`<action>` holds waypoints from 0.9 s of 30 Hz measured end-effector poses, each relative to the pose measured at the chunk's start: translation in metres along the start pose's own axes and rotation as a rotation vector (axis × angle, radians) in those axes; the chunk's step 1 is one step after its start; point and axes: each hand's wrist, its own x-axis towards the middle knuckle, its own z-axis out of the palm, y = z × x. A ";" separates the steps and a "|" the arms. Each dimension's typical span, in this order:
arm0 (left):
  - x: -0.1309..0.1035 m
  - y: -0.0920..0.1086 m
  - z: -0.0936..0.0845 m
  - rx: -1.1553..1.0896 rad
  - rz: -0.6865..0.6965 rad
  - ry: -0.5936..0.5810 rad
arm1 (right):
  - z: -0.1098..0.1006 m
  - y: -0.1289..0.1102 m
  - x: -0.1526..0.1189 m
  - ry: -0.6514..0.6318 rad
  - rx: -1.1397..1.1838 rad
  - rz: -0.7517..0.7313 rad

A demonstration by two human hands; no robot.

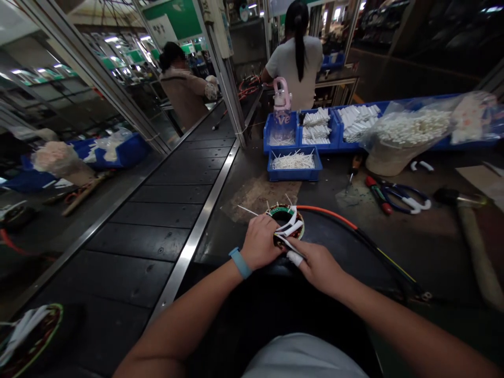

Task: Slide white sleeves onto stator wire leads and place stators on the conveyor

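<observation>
A ring-shaped motor stator with copper windings and a green inner edge lies on the workbench in front of me. My left hand, a blue band at its wrist, grips the stator's left side with curled fingers. At the near edge, my right hand pinches a thin white sleeve against the windings. White wrapping covers one of its fingertips. A wider white sleeve lies across the ring, and thin white ties stick up from the far rim. An orange cable leads off to the right.
Blue bins of white ties and sleeves stand behind the stator. On the right lie a screwdriver, red-handled tool, scissors and hammer. A conveyor runs along the left, carrying another stator. Two people work beyond.
</observation>
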 end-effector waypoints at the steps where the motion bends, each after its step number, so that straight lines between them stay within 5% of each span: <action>1: 0.000 0.000 0.000 0.002 0.000 0.003 | 0.000 0.001 0.001 0.003 0.029 -0.010; 11: 0.001 0.000 -0.001 0.054 0.009 -0.027 | 0.007 -0.001 -0.002 -0.027 0.111 -0.161; 17: -0.001 -0.003 0.001 -0.006 0.029 -0.049 | -0.025 0.005 0.001 -0.122 0.227 -0.095; 21: -0.006 -0.007 0.002 -0.146 0.065 -0.016 | -0.034 0.017 0.001 0.016 0.064 -0.099; 27: -0.007 -0.021 -0.006 -0.290 0.177 -0.081 | -0.008 0.012 0.002 0.229 -0.377 -0.136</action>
